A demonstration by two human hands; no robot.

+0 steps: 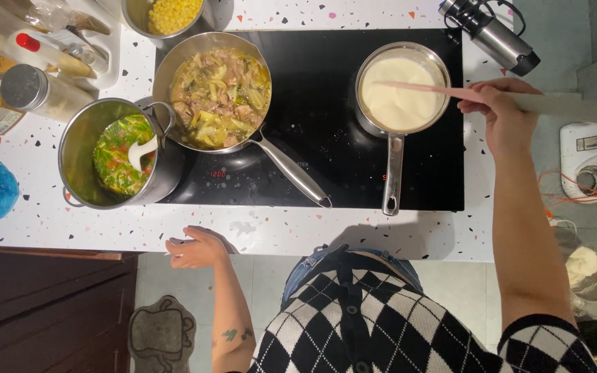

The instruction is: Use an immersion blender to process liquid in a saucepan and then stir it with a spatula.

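Reaching from the right hand's (499, 110) grip, spatula (423, 88) crosses saucepan (401, 86).

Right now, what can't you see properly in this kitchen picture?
Head view only:
- Spatula tip: sunk in the saucepan's white sauce.
- Ladle bowl: buried in the pot's soup.
- Corn bowl: cut off by the top edge.
- Left hand fingertips: curled over the counter edge.

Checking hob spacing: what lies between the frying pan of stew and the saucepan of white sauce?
Only bare black hob separates frying pan and saucepan, in the head view.
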